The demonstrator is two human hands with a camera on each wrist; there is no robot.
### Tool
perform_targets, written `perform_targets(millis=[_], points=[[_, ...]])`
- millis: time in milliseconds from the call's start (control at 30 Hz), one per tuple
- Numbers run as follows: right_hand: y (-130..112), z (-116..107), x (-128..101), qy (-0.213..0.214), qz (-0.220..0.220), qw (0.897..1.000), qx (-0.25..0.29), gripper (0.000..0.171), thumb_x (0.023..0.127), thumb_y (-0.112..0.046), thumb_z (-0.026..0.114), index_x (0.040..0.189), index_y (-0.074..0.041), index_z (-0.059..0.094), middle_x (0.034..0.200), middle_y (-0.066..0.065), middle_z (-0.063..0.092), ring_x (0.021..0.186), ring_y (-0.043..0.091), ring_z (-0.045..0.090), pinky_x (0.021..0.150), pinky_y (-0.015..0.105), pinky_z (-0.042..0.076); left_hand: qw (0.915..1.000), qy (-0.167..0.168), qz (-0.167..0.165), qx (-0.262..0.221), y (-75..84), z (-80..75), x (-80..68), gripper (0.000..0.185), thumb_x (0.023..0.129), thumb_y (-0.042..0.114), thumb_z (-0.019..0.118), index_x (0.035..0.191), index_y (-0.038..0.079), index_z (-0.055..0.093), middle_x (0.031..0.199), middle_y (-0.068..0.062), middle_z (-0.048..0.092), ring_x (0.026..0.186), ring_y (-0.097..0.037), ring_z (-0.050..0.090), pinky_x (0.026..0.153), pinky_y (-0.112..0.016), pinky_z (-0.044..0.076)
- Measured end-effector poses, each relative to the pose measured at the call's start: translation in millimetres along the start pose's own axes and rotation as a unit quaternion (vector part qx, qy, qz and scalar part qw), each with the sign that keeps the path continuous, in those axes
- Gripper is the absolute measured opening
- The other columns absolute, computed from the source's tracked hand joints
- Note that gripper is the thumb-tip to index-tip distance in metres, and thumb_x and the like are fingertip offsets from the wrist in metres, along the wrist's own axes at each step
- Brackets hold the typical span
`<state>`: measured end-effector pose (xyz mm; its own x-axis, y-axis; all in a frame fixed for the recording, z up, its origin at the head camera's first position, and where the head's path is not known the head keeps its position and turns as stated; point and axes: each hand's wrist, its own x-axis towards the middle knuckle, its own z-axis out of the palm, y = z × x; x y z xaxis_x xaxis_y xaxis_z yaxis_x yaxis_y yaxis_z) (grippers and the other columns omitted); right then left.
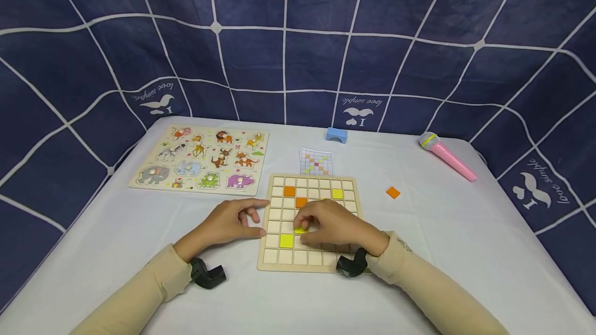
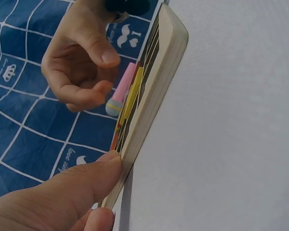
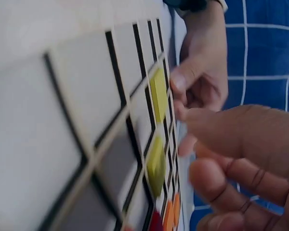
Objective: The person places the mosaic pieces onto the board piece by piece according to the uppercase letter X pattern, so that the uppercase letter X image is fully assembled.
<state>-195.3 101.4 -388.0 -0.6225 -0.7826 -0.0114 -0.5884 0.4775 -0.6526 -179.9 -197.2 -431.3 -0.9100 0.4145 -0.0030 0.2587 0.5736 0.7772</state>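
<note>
A wooden grid board (image 1: pixel 309 257) lies flat on the table, with small square tiles in some cells. My left hand (image 1: pixel 230 224) is at its left side, thumb and index fingertips touching the edge. Over the middle of the board hovers my right hand (image 1: pixel 332 224), thumb and fingertips apart with nothing between them. Just under its fingers sits a yellow tile (image 1: pixel 300 230), partly covered. Another yellow tile (image 1: pixel 286 241) lies down and left of it. Orange tiles (image 1: pixel 289 191) and a yellow tile (image 1: pixel 337 194) fill upper cells. A red tile (image 3: pixel 156 222) shows in the right wrist view.
Behind the board lies a printed pattern card (image 1: pixel 316 162). A loose orange tile (image 1: pixel 393 192) is to the right, a pink toy microphone (image 1: pixel 449 158) beyond it. An animal peg puzzle (image 1: pixel 200 159) lies back left, and a blue arch block (image 1: pixel 336 135) stands at the back.
</note>
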Motion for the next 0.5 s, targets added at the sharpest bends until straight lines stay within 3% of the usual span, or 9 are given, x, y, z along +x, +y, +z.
perform_targets(millis=[167,500], points=[[17,-10,-12,0.018,-0.032,0.997,0.063,0.011,0.092,-0.004,0.083,0.103,-0.006,0.079,0.089,-0.002,0.065,0.066,0.003,0.046,0.062,0.021,0.041,1.0000,0.001,-0.002,0.001,0.0,0.3,0.0,0.069,0.082,0.024,0.096,0.142,0.004,0.070,0.091,0.007,0.069,0.069,-0.012,0.057,0.061,-0.025,0.043],[46,-25,-40,0.076,-0.052,0.988,0.125,0.011,0.094,-0.001,0.082,0.105,-0.003,0.080,0.090,-0.003,0.069,0.066,0.009,0.047,0.064,0.023,0.041,0.9999,0.005,0.010,0.000,-3.2,1.0,-0.3,0.068,0.083,0.026,0.096,0.142,0.004,0.070,0.091,0.007,0.070,0.068,-0.009,0.057,0.061,-0.025,0.045]])
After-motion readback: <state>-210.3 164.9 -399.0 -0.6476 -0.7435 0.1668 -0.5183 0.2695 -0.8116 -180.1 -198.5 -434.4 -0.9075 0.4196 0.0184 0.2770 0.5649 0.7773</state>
